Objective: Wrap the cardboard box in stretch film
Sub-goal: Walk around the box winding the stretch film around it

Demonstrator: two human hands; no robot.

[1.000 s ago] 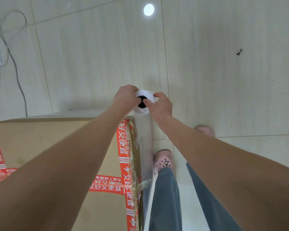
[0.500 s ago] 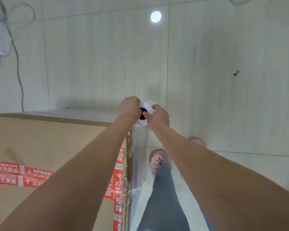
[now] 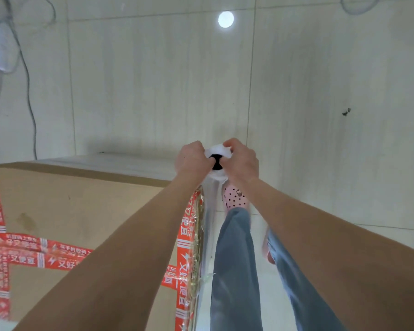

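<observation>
A large cardboard box (image 3: 81, 206) with red printed tape stands on the floor at the lower left. A white stretch film roll (image 3: 217, 152) with a dark core hole stands upright just past the box's far right corner. My left hand (image 3: 191, 160) grips the roll's top from the left and my right hand (image 3: 243, 161) grips it from the right. Clear film (image 3: 207, 225) runs down from the roll along the box's right side, wrinkled over the tape at the edge.
Pale floor tiles (image 3: 153, 91) stretch ahead and to the right. Grey cables (image 3: 29, 87) trail over the floor at the upper left. My legs in blue trousers (image 3: 234, 271) and a pink perforated shoe (image 3: 234, 199) are right beside the box's right side.
I have stepped forward along the box's right side, with both hands still on the roll. The roll now sits beyond the box's far corner and more of the box top shows.
</observation>
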